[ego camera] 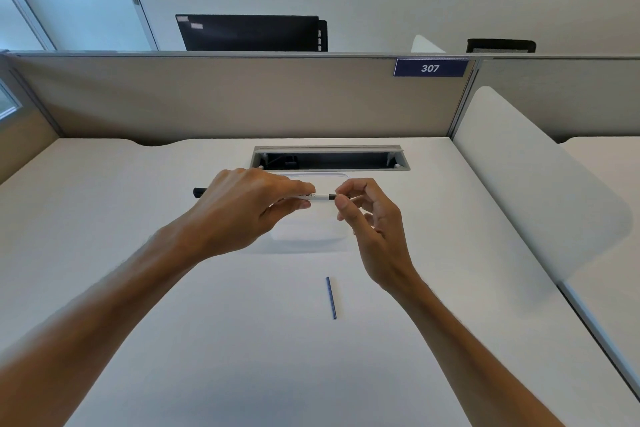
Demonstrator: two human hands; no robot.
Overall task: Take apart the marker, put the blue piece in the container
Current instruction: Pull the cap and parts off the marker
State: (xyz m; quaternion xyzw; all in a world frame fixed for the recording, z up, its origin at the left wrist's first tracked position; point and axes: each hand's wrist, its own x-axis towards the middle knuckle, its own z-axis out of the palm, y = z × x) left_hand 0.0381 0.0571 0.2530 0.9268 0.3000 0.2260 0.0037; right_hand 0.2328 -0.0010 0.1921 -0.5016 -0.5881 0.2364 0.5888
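Note:
My left hand [242, 208] grips a white marker [320, 197] held level above the desk; its black cap sticks out left of the hand. My right hand [367, 215] pinches the marker's black right end between thumb and forefinger. A thin blue piece [331, 297] lies loose on the white desk, nearer to me than both hands. Under the hands sits a clear shallow container [311, 236], mostly hidden and hard to make out against the desk.
An open cable tray slot [329, 160] is set in the desk behind the container. A beige partition [242, 97] with a "307" label closes the back. A white divider panel [526, 184] stands on the right.

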